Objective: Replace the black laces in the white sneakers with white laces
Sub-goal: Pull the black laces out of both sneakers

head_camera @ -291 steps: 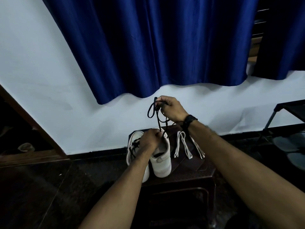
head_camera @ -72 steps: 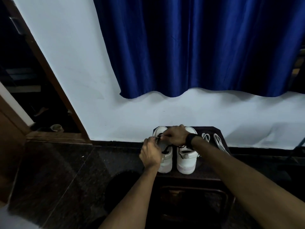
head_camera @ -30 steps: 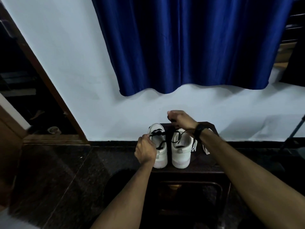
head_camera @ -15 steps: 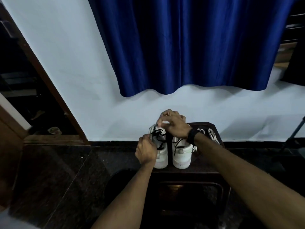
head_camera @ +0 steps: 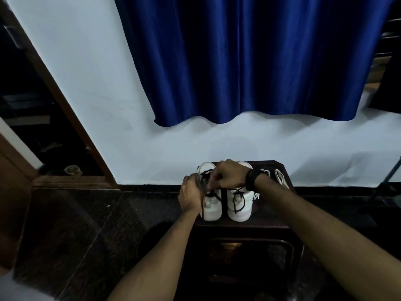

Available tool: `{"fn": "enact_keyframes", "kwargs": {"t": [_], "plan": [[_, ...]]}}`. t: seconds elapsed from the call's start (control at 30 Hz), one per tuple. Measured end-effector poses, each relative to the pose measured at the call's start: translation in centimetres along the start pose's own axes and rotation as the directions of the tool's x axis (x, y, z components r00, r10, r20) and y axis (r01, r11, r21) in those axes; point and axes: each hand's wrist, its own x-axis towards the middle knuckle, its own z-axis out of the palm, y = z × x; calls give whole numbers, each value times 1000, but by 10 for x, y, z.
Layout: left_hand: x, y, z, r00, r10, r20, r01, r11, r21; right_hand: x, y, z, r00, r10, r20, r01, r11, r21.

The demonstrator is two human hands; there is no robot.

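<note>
Both hands had drawn together over the left sneaker (head_camera: 211, 205): the right hand (head_camera: 227, 175) had dropped from its raised pull and pinched the black lace (head_camera: 205, 187) at the eyelets, while the left hand (head_camera: 191, 195) gripped the shoe's side. Its mate (head_camera: 239, 203) stood alongside on the dark stool (head_camera: 275, 205), black lace hanging loose. White laces (head_camera: 281, 180) lay unused behind the wrist, so unlacing looked unfinished.

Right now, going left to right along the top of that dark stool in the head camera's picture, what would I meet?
left hand → left sneaker → right sneaker → black wristband → white laces, lying by the stool's right edge.
</note>
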Motion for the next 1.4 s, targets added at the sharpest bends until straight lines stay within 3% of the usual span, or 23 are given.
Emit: {"fn": "enact_keyframes", "kwargs": {"t": [0.07, 0.13, 0.23, 0.37, 0.47, 0.6, 0.87, 1.03, 1.17, 1.27, 1.33, 1.4], "plan": [[12, -1, -2, 998, 55, 3, -55, 996, -68, 4, 9, 4, 994, 82, -69, -91, 987, -136], [25, 1, -6, 992, 120, 47, -116, 989, -91, 8, 18, 6, 966, 177, -189, -202, 971, -125], [41, 10, -9, 955, 205, 213, -215, 976, 23, 18, 26, 14, 905, 243, -350, -275, 961, -43], [45, 21, -12, 917, 215, 335, -290, 937, 194, 36, 26, 29, 910, 244, -336, -271, 962, -37], [37, 8, -8, 922, 272, 277, -325, 930, 169, 45, 24, 28, 937, 222, -270, -252, 964, -84], [25, -12, 4, 937, 335, 99, -341, 938, 56, 53, 27, 25, 967, 161, -198, -206, 950, -233], [18, -8, 10, 930, 366, -25, -365, 930, 54, 50, 37, 26, 968, 94, -232, -168, 931, -325], [21, -11, 6, 849, 526, 44, -526, 837, 154, 47, 42, 31, 930, 250, -268, -293, 947, -134], [31, -16, 1, 804, 555, 213, -592, 781, 198, 42, 43, 28, 937, 267, -227, -249, 963, 105], [47, -15, 2, 788, 516, 336, -583, 801, 136, 32, 40, 26, 953, 223, -206, -203, 973, 112], [55, -10, 3, 831, 435, 346, -474, 880, 32, 27, 41, 31, 948, 139, -287, -166, 984, -69], [57, -6, 4, 888, 364, 283, -358, 931, -72, 22, 41, 37, 899, 148, -413, -168, 986, -13]]}}
